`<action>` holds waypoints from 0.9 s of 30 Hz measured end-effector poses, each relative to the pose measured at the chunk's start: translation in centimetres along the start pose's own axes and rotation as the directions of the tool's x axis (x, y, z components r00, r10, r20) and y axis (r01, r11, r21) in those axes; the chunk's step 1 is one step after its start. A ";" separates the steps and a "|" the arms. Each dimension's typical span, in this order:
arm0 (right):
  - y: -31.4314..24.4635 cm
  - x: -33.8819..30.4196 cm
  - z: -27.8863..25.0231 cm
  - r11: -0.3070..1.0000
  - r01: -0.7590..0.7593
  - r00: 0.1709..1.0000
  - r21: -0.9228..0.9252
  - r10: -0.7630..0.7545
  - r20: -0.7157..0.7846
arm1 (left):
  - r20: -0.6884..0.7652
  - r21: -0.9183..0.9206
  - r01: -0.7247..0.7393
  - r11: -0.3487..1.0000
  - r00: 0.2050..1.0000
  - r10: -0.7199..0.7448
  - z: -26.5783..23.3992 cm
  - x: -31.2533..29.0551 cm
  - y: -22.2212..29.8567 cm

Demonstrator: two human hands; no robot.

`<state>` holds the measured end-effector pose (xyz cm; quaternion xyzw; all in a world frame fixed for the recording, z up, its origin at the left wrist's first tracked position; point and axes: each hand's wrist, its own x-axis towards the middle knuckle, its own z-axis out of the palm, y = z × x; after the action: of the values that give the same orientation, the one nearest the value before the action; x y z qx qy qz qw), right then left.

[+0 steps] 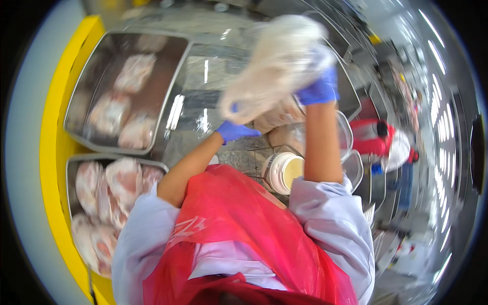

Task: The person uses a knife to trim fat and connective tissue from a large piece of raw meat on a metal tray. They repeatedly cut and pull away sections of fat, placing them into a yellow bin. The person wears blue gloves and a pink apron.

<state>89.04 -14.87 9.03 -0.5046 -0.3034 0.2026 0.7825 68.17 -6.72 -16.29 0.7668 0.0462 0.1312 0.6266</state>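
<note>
A large pale piece of meat in a clear plastic bag (277,68) is raised in front of me, tilted and smeared by motion. My right hand (320,84), in a blue glove, grips its upper right side; plastic covers most of the fingers. At its lower left end is my left hand (236,131), also gloved in blue. The left thumb sticks out to the right, and a bit of blue shows at the bag's edge, so the fingers seem to hold that end. Behind the bag, more wrapped meat (279,117) is partly hidden.
To my left, a metal tub (173,76) holds several wrapped pieces; a nearer tub (71,175) is heaped with meat. A yellow frame (48,137) borders both. A white bucket (274,175) stands right of my apron. Far right, a person in red (371,137) is near metal tubs.
</note>
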 end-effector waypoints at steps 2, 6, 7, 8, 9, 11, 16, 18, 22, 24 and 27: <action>0.7 -3.2 5.4 0.960 -0.138 0.976 0.243 0.089 0.200 | -0.049 -0.109 -0.054 0.993 0.998 0.048 -0.6 2.6 0.4; 0.2 -2.8 5.6 0.749 -0.321 0.917 0.580 0.091 0.389 | -0.138 -0.109 -0.191 0.976 0.975 0.176 -1.1 8.7 0.5; -0.4 -1.8 5.1 0.725 -0.324 0.915 0.607 0.079 0.395 | -0.173 0.001 -0.232 0.973 0.958 0.229 -1.0 10.4 -0.2; -0.5 -1.1 3.3 0.776 -0.275 0.932 0.567 0.070 0.357 | -0.212 0.107 -0.265 0.958 0.936 0.283 -0.6 11.6 -1.4; -1.1 -0.2 1.6 0.793 -0.261 0.935 0.551 0.065 0.349 | -0.251 0.216 -0.287 0.933 0.907 0.337 -1.1 13.0 -3.3; -2.4 1.5 -1.4 0.826 -0.236 0.942 0.513 0.065 0.329 | -0.274 0.156 -0.216 0.964 0.928 0.252 -1.4 15.3 -5.9; -7.1 3.1 -12.1 0.930 0.142 0.926 0.338 -0.245 0.287 | -0.037 -0.729 0.229 0.645 0.928 -0.372 2.7 20.6 5.0; -9.6 3.8 -17.3 0.871 0.402 0.915 -0.284 -0.391 0.098 | 0.078 -0.824 0.260 0.504 0.932 -0.353 3.0 24.3 8.1; -15.2 2.2 -24.3 0.049 0.347 0.819 -0.937 -0.503 0.277 | 0.074 -0.877 0.179 0.445 0.967 -0.243 2.3 32.7 16.5; -17.0 1.9 -26.3 -0.300 0.307 0.764 -0.903 -0.489 0.422 | 0.108 -0.888 0.161 0.430 0.984 -0.145 3.8 37.6 21.9; -19.0 2.8 -27.6 -0.512 0.248 0.673 -0.823 -0.520 0.526 | 0.007 0.113 -0.549 0.828 0.834 0.552 5.1 46.4 24.9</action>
<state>110.01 -39.32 18.68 -0.7495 -0.4352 -0.4895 0.0962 111.77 -5.89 13.65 0.7792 -0.1610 0.3134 0.5183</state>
